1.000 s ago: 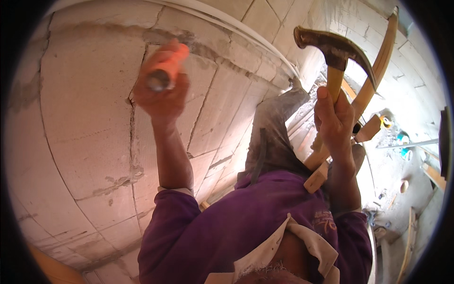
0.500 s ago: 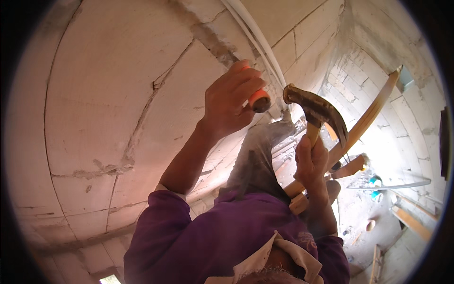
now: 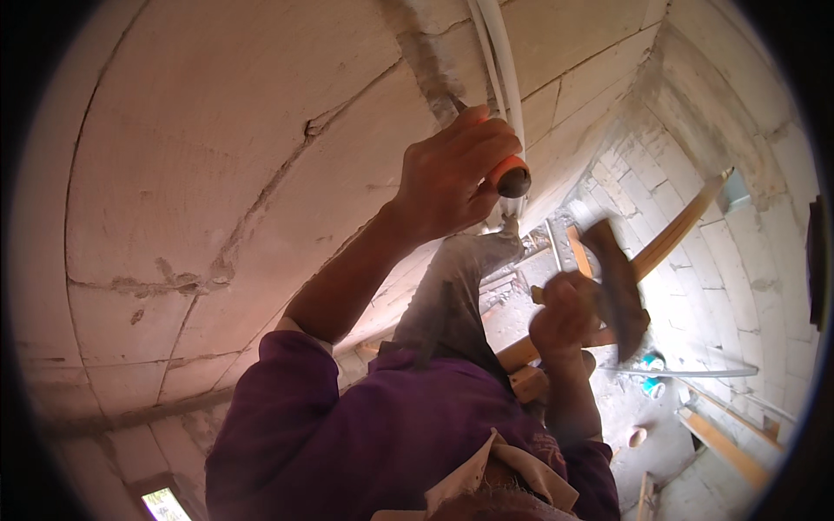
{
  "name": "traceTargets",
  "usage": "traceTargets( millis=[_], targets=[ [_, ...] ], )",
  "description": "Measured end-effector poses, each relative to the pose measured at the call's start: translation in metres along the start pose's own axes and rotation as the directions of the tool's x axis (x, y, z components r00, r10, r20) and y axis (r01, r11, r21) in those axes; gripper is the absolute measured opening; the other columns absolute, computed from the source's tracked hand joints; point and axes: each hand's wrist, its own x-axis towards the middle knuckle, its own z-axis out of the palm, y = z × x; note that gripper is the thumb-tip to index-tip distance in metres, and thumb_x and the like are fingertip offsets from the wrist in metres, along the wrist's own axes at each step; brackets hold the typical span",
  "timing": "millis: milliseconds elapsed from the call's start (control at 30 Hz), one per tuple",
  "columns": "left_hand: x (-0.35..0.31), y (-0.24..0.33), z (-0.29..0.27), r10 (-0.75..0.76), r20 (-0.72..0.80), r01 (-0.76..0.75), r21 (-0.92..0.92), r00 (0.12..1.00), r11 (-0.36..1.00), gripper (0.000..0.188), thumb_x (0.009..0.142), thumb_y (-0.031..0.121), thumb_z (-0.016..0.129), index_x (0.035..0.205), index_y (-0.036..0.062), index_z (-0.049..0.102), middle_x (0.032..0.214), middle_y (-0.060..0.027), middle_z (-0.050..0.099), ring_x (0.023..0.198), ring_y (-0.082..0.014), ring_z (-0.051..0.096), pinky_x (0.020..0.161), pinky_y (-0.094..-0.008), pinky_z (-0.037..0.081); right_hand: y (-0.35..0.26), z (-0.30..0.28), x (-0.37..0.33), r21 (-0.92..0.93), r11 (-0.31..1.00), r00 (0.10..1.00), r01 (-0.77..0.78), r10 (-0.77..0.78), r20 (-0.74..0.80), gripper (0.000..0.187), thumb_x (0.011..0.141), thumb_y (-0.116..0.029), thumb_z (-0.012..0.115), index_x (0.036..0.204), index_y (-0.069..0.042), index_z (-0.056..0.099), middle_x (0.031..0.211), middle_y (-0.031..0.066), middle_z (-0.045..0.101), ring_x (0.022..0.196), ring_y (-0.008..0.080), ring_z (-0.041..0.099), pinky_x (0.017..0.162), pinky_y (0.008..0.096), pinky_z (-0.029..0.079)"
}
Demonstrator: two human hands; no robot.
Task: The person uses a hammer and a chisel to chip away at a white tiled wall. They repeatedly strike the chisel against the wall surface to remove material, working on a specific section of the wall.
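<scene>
Left hand (image 3: 453, 178), upper centre of the frame: fingers closed around a hand tool with a round orange-red handle and a dark end cap (image 3: 508, 172); cap facing the lower right, thin metal shank emerging above the fingers toward the upper left; contact of its tip with the wall cannot be told

Right hand (image 3: 563, 317), right of centre: closed around the pale wooden handle of a dark metal-headed hammer (image 3: 618, 282); head blurred, standing to the right of the fist, well apart from the orange-red tool

Wall of large pale blocks (image 3: 217, 174), left and upper centre: dark joints, a rough grey groove (image 3: 432, 65) running down to the tool's shank

White pipes, slim and side by side (image 3: 502, 69), top centre: just right of the groove

Long, pale brown wooden pole (image 3: 682, 227), right: slanting up behind the hammer

Short wooden block (image 3: 528, 383), lower centre: below the right hand, against the purple long-sleeved top (image 3: 382, 425) of the wearer

Dark grey trouser leg (image 3: 441, 300), centre: below the left hand

Teal-and-white cylindrical containers (image 3: 653, 376), lower right: beside a thin grey bar (image 3: 708, 372)

Flat wooden plank (image 3: 725, 447), lower right: lying at a slant
</scene>
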Motion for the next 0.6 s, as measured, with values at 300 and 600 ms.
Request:
traceTargets(
  millis=[300,600],
  targets=[
    [0.015,0.004,0.0,-0.092,0.019,0.09,0.08,0.996,0.993,0.027,0.067,0.004,0.071,0.093,0.0092,0.065,0.093,-0.0064,0.067,0.076,-0.025,0.066,0.064,-0.0334,0.055,-0.008,0.004,0.013,0.162,0.867,0.874,-0.471,0.434,0.218,0.024,0.097,-0.02,0.053,0.085,0.0,0.055,0.071,0.0146,0.059,0.057,0.0284,0.059,0.051,0.0346,0.044],
    [0.028,0.006,0.021,-0.149,0.013,0.143,0.192,0.989,0.971,0.021,0.071,0.007,0.069,0.09,0.0138,0.062,0.079,-0.0019,0.062,0.069,-0.0215,0.062,0.056,-0.033,0.05,0.012,-0.007,0.019,0.372,0.59,0.692,-0.716,0.67,0.268,0.022,0.097,-0.017,0.049,0.081,-0.002,0.05,0.058,0.0077,0.047,0.05,0.0192,0.049,0.046,0.0325,0.037]
  ],
)
